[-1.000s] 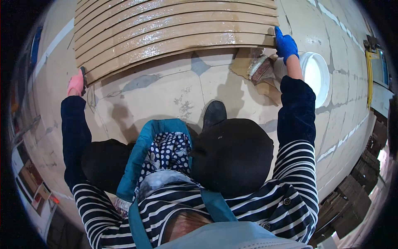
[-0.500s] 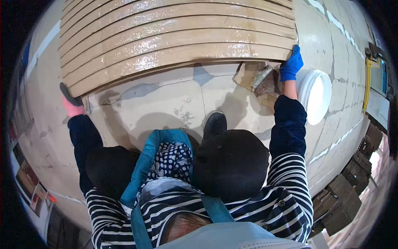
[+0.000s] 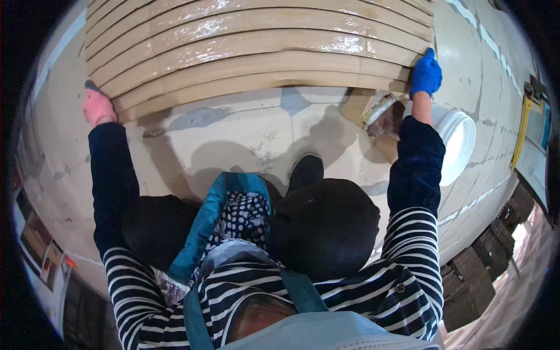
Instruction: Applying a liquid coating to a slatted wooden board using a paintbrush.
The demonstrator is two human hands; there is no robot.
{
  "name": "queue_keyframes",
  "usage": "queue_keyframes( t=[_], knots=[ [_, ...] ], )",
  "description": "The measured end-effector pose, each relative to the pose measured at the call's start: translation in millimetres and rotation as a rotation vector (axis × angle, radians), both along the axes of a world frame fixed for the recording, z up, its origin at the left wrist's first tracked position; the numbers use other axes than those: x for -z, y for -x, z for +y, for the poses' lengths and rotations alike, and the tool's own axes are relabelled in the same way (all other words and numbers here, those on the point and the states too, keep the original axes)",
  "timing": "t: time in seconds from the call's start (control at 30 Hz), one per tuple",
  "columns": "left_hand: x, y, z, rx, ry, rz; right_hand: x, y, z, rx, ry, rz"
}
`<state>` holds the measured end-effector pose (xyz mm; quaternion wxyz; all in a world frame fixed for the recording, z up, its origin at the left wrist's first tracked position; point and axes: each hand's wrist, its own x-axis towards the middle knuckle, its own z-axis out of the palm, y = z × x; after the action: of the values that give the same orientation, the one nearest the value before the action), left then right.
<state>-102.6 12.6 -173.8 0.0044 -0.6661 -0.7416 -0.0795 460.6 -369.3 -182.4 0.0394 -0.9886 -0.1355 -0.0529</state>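
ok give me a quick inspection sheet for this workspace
surface: pale floor with grey patches, seams and scuffs
job's things: row of long wooden slats lying side by side, the farther ones shiny and wet-looking, the two nearest duller
clutter: white bucket and a brush on a scrap of brown card near the slats' right end
grippers: left hand in a pink glove at the left end of the nearest slats; right hand in a blue glove at their right end; whether the fingers are closed cannot be told
cables: nothing seen
surroundings: dark stacked crates lower right, yellow-edged item far right
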Motion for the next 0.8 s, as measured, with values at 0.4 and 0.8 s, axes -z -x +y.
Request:
queue_keyframes(
  t=[0.4, 0.8],
  knots=[
    [8.2, 15.2, 20.2, 0.053, 0.130, -0.079, -15.0, 14.8, 12.5, 0.032, -0.050, 0.068],
    [-4.8, 3.7, 18.7, -0.072, 0.262, -0.111, -3.2, 2.9, 7.3, 0.042, -0.035, 0.058]
  ],
)
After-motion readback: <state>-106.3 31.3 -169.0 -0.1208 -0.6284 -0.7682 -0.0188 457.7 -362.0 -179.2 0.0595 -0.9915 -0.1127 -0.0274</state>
